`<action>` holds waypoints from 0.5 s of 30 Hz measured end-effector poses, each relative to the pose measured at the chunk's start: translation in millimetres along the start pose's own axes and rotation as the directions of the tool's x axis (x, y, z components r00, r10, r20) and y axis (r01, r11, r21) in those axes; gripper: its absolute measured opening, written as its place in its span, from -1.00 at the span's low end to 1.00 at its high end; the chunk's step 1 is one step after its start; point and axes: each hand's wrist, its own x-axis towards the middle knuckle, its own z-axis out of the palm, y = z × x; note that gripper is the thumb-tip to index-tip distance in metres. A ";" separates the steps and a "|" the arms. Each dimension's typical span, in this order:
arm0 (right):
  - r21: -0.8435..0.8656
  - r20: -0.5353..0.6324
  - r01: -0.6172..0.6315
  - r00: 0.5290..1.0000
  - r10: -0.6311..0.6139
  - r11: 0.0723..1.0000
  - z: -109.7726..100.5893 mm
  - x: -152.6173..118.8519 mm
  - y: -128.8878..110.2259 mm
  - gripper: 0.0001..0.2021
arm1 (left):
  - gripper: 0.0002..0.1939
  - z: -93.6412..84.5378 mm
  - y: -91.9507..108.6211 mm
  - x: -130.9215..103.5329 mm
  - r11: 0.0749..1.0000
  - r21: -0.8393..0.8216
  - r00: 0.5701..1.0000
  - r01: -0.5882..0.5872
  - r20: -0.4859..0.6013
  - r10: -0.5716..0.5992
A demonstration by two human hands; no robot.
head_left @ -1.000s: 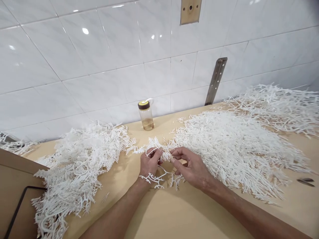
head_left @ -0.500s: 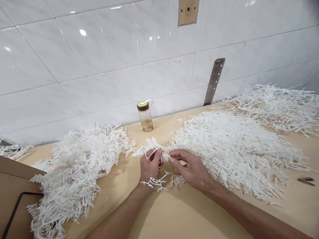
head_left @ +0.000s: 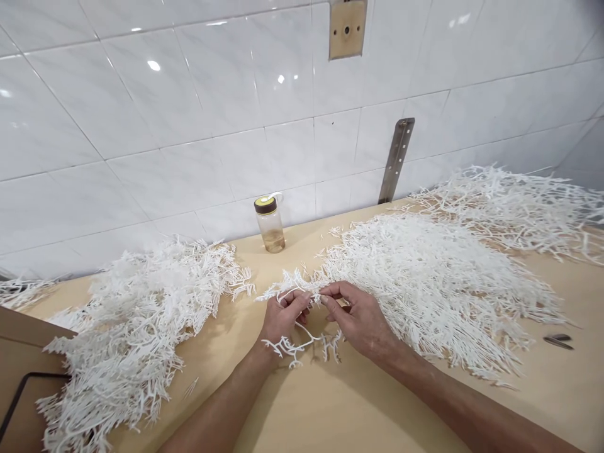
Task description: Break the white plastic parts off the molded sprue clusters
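Observation:
In the middle of the head view, my left hand point(head_left: 282, 316) pinches a white branching plastic sprig point(head_left: 298, 347), whose forked twigs hang below the wrist and also show beyond the fingers. My right hand point(head_left: 353, 314) meets it from the right, thumb and forefinger pressed together on a thin tip of the white sprig. The fingertips of both hands are almost touching. Just what lies between the right fingertips is too small to make out clearly. To the right of my right hand spreads a big heap of white sprigs point(head_left: 438, 283).
Another white heap point(head_left: 136, 321) lies on the left, beside a brown box-like edge point(head_left: 28, 352). A clear bottle point(head_left: 270, 226) with brownish liquid stands near the tiled wall. Looser white branches point(head_left: 514, 207) lie at back right. A small dark metal tool point(head_left: 559, 340) rests at the right.
The whole view has shifted slightly. Both hands stay together at the sprig, with the fingertips now closer to each other and the hanging twigs a little turned.

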 end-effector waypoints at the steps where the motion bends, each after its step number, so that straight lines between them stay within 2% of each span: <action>1: -0.009 0.004 0.002 1.000 -0.002 1.000 -0.2 0.2 0.4 -0.81 | -0.68 -1.2 1.9 0.3 1.000 0.008 1.000 0.007 0.021 -0.007; 6: -0.030 0.038 0.009 0.999 -0.008 1.000 -1.8 0.6 0.9 -0.81 | -0.69 -5.3 7.6 2.0 0.998 0.038 0.991 0.057 0.115 -0.061; 11: -0.052 0.045 0.036 0.998 -0.034 0.998 -3.0 0.9 -1.2 -0.81 | -0.61 -5.0 6.4 2.5 0.994 0.032 0.993 0.103 0.057 -0.104; 15: -0.056 0.049 0.012 0.999 -0.010 0.998 -1.8 1.6 -1.1 -0.81 | -0.65 -2.8 4.5 3.1 0.995 0.042 0.996 0.090 -0.008 -0.089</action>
